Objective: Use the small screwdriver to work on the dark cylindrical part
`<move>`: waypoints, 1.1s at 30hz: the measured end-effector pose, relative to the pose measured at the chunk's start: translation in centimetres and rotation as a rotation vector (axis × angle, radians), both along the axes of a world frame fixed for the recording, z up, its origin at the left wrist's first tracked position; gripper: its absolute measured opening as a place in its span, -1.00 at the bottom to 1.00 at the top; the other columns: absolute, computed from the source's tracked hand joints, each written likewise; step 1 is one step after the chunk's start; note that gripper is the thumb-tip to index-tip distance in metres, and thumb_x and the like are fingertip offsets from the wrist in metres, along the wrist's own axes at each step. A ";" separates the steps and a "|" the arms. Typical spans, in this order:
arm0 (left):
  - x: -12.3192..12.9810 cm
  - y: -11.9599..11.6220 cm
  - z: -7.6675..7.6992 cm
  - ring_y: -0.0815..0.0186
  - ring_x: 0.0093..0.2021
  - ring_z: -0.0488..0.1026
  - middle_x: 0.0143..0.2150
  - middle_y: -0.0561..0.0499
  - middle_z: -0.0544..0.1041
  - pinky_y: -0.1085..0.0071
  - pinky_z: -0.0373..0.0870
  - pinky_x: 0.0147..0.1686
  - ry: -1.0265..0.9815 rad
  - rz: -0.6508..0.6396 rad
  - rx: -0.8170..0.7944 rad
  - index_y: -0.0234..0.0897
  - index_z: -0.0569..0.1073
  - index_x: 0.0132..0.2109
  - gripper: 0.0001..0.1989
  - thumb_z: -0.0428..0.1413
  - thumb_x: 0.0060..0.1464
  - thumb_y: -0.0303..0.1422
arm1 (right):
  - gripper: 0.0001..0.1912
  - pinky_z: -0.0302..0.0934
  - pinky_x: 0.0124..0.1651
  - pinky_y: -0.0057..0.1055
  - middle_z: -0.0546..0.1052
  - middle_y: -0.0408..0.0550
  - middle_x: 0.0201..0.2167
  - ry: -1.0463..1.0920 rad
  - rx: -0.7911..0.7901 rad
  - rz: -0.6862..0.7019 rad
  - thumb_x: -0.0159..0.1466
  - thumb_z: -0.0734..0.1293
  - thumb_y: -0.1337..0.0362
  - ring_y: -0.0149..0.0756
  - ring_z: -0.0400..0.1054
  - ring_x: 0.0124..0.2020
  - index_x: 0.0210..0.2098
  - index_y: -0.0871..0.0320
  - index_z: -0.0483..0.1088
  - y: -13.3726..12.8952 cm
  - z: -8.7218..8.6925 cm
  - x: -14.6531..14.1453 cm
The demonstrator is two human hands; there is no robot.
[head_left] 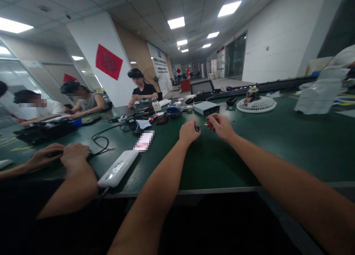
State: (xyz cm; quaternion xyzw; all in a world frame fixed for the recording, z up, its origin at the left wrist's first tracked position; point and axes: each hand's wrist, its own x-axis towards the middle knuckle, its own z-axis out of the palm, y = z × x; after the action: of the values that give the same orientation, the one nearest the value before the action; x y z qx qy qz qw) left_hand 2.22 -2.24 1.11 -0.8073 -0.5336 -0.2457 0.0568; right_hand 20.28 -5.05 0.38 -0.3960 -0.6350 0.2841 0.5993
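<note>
Above the green table, my left hand (189,131) is closed around a small black round part (197,129) with a lighter ring on its face; most of it lies hidden in the fist. Just to the right, my right hand (220,126) pinches a thin metal rod (204,124), which points left toward the round part. Blur and distance hide whether the rod touches it, and its exact kind does not show. Behind both hands lies a grey metal box (206,108) with a dark front.
Beyond my right hand sits a white fan grille (256,104) with a motor on it. A white power bank (119,169) and a phone (144,141) lie to the left, near cables (102,138). A co-worker's hands (66,153) rest at far left. Other people sit across the table.
</note>
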 end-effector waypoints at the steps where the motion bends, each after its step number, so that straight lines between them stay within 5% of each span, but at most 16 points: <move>1: 0.0 0.0 0.0 0.11 -0.16 0.53 -0.21 -0.09 0.58 0.30 0.38 -0.19 0.003 0.005 -0.003 -0.18 0.37 -0.10 -0.79 0.15 0.09 -0.33 | -0.65 0.23 -0.55 -0.47 0.51 -0.06 -0.47 -0.009 0.000 -0.001 0.35 0.26 -0.02 -0.35 0.41 -0.51 -0.24 0.16 0.41 0.0 0.0 0.0; 33: 0.0 0.2 -0.1 0.12 -0.22 0.52 -0.24 -0.09 0.55 0.32 0.38 -0.28 0.015 -0.011 -0.069 -0.17 0.37 -0.09 -0.78 0.14 0.09 -0.33 | -0.72 0.23 -0.61 -0.48 0.57 -0.01 -0.38 0.038 -0.051 0.016 0.37 0.25 0.04 -0.33 0.47 -0.52 -0.23 0.14 0.36 0.3 0.0 0.0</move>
State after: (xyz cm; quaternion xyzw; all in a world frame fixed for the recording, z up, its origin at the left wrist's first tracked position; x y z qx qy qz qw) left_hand 2.21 -2.04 0.99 -0.8134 -0.5370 -0.2215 0.0316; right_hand 20.24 -4.74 0.39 -0.4004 -0.6191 0.3125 0.5989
